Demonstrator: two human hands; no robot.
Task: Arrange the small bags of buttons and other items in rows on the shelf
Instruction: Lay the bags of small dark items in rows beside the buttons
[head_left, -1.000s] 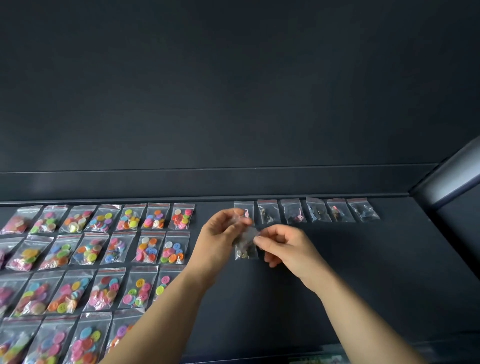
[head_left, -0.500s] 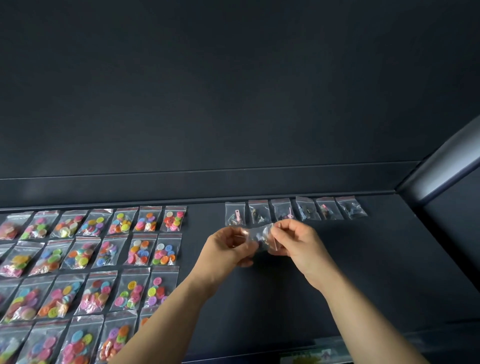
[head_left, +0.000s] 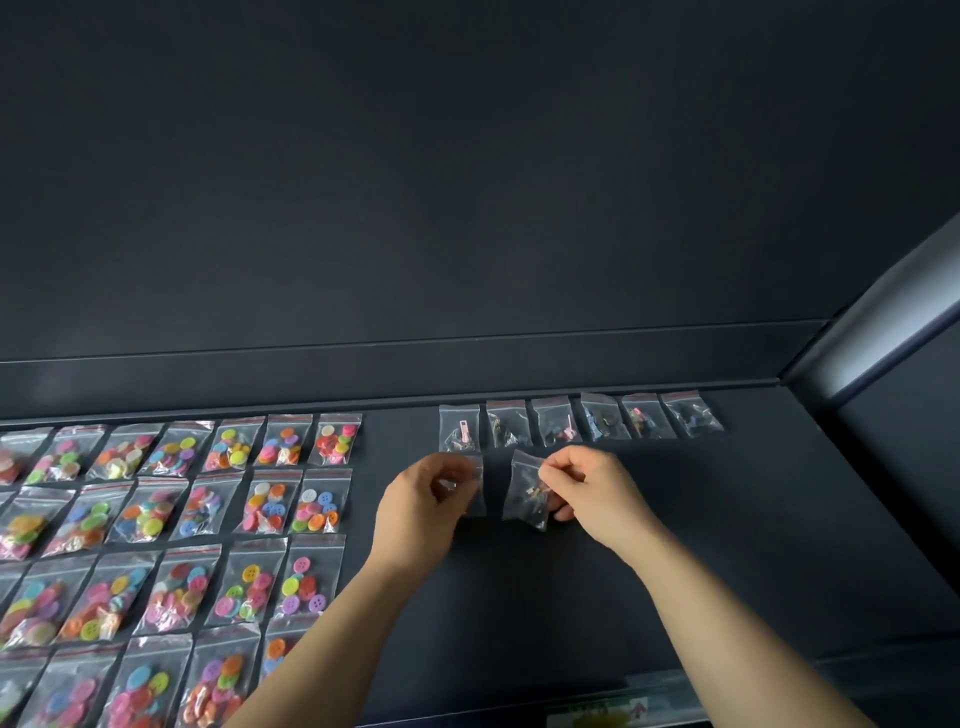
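Change: half a second ago both hands were closed on one clump of clear plastic. Now it's split, one small bag per hand.
Meaning: I read it as two stuck bags pulled apart, so each can go down singly. No second row is laid yet in front of the back row (head_left: 576, 418) of dark-item bags.
Left bag (head_left: 475, 493): just in front of the back row's left end.
Right bag (head_left: 524, 493): just in front of the back row's second bag, beside the left bag, a small gap between them.
Contact with shelf (head_left: 727, 519): can't tell for either bag, the view's too flat.
Left hand (head_left: 421, 506): fingers curled round the left bag's near edge, forearm in from lower left.
Right hand (head_left: 592, 486): thumb and forefinger pinch the right bag's upper right side, other fingers curled beneath.
Button bags (head_left: 260, 499): colourful grid well left of the back row, neither hand on it.
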